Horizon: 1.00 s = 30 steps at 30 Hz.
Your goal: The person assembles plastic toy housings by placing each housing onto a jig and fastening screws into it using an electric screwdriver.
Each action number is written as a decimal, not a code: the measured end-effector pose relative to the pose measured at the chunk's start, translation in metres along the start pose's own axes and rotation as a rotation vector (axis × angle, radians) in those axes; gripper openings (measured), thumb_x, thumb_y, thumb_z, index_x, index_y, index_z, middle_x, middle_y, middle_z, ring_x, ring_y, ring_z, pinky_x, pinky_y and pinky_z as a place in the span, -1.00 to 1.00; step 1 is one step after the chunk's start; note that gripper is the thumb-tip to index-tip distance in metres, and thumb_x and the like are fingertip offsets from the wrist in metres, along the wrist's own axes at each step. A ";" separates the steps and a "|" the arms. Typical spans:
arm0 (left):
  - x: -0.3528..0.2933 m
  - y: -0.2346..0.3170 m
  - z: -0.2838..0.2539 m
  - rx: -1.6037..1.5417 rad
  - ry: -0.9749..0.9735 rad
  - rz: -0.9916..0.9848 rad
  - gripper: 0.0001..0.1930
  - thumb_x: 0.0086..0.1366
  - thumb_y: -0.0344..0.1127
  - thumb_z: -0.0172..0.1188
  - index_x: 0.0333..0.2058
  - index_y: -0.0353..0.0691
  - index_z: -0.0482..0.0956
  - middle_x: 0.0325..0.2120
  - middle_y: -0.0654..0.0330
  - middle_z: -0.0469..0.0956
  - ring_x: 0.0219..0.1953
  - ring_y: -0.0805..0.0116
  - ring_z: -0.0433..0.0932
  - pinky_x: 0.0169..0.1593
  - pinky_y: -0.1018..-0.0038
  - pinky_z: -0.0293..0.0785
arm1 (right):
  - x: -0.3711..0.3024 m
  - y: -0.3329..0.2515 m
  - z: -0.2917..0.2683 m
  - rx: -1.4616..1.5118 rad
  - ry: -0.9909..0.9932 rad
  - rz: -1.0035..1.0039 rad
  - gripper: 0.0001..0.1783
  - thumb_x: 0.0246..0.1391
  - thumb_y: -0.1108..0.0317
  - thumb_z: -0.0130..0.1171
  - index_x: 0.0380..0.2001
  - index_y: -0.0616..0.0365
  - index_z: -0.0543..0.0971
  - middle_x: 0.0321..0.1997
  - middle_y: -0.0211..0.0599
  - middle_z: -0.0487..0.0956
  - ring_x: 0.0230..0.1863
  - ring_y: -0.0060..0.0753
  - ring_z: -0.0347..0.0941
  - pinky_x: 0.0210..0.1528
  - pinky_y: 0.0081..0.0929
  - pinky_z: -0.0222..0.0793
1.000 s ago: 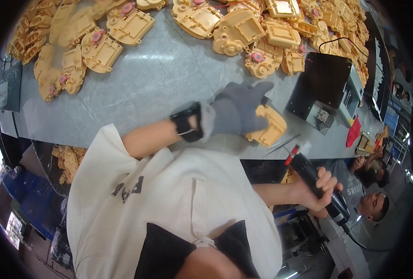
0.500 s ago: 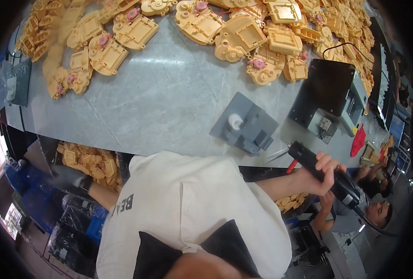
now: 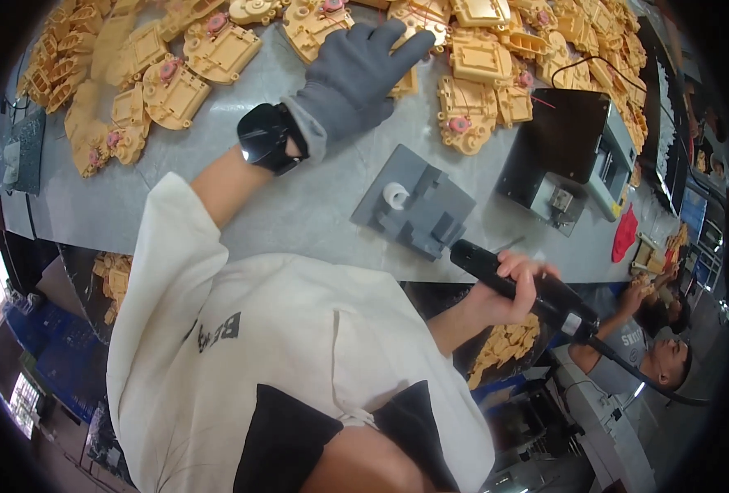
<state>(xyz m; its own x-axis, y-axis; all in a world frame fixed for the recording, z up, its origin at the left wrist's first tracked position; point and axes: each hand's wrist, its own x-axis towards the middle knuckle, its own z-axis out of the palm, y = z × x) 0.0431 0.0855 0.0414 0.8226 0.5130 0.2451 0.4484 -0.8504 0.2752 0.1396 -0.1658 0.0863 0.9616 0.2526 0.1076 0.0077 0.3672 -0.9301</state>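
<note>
My left hand point(image 3: 354, 82), in a grey glove with a black wrist device, reaches over the far side of the table. Its fingers are spread above a yellow plastic housing point(image 3: 405, 84), which shows partly from under them; whether they touch it I cannot tell. In my bare right hand point(image 3: 508, 289) is a black electric screwdriver point(image 3: 476, 260) with a cable at its rear, its front end pointing at the grey fixture block point(image 3: 381, 212). A white round piece point(image 3: 395, 195) stands on that fixture.
Many yellow housings point(image 3: 220, 53), some with pink round parts, crowd the far side of the grey table point(image 3: 192, 197). A black box-shaped device point(image 3: 557, 135) stands right of the fixture, near a red cloth point(image 3: 625, 232). Another person point(image 3: 635, 353) sits at the right.
My left hand has swung up from low at the left to the housings at the far side. My right hand has moved the screwdriver left, closer to the fixture.
</note>
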 end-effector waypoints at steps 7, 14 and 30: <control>-0.054 0.067 -0.029 -0.492 -0.121 0.336 -0.23 -0.26 -0.20 0.35 0.03 -0.11 0.28 -0.04 0.08 0.32 -0.05 0.17 0.36 0.04 0.18 0.26 | 0.006 0.016 0.019 -0.027 -0.118 0.057 -0.60 -0.26 0.44 0.00 -0.21 0.17 0.30 -0.71 -0.35 0.25 -0.67 -0.45 0.23 -0.42 -0.41 0.24; -0.059 0.073 -0.018 -0.352 -0.313 0.401 -0.32 -0.22 -0.12 0.30 -0.02 0.01 0.32 -0.12 0.14 0.34 -0.04 0.21 0.35 0.04 0.18 0.26 | 0.006 0.009 0.008 -0.006 -0.054 0.058 -0.60 -0.26 0.45 0.00 -0.21 0.18 0.30 -0.70 -0.35 0.25 -0.67 -0.45 0.23 -0.42 -0.42 0.24; -0.054 0.045 -0.066 -0.406 -0.826 0.374 -0.30 -0.11 -0.13 0.28 0.08 0.07 0.24 -0.12 0.10 0.33 -0.19 0.15 0.41 -0.20 0.32 0.39 | 0.008 0.011 -0.002 -0.019 -0.167 0.127 -0.59 -0.21 0.47 0.00 -0.16 0.15 0.32 -0.63 -0.38 0.27 -0.60 -0.46 0.21 -0.34 -0.44 0.14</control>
<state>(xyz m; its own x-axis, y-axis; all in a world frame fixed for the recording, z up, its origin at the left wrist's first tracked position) -0.0041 0.0277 0.1017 0.9411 -0.1536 -0.3012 0.0836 -0.7574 0.6475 0.1476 -0.1615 0.0759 0.8965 0.4409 0.0444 -0.1036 0.3061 -0.9464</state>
